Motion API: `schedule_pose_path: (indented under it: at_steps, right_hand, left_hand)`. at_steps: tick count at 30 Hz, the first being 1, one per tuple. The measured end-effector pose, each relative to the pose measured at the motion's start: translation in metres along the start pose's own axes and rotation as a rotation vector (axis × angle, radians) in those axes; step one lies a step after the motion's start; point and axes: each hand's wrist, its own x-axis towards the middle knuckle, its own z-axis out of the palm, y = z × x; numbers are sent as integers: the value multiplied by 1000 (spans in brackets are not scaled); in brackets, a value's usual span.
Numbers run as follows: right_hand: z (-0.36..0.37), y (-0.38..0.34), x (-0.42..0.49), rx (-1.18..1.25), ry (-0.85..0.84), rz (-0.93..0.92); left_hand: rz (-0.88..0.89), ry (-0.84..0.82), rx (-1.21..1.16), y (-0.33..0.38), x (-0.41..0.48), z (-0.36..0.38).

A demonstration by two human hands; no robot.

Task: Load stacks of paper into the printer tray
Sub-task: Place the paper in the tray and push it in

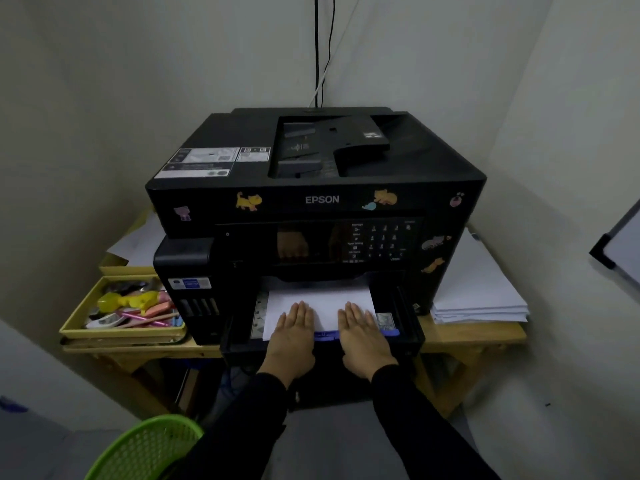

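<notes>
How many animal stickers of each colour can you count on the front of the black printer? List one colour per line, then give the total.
Yellow or orange stickers: 3
Purple stickers: 1
Grey stickers: 1
Pink stickers: 1
Total on the printer: 6
The small blue shape beside one orange sticker is not counted separately.

A light wooden table (485, 336) stands in the corner and carries a black printer (311, 202) at its middle; to the left lies a yellow tray (74, 323) of pens and small items, touching the printer; to the right lies a stack of white paper (481, 292).
</notes>
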Motion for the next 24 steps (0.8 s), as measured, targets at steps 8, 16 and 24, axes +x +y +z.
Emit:
schedule_pose_path:
  at_steps: [8, 16, 24]
  right_hand:
    - [-7, 3, 0, 103, 85, 237]
    - [4, -23, -21, 1393, 540, 801]
    - [-7, -9, 22, 1766, 569, 904]
  left_hand:
    - [-223, 219, -199, 10, 5, 5]
    - [-879, 422, -1377, 36, -9, 2]
    - [-822, 400, -1685, 20, 15, -13]
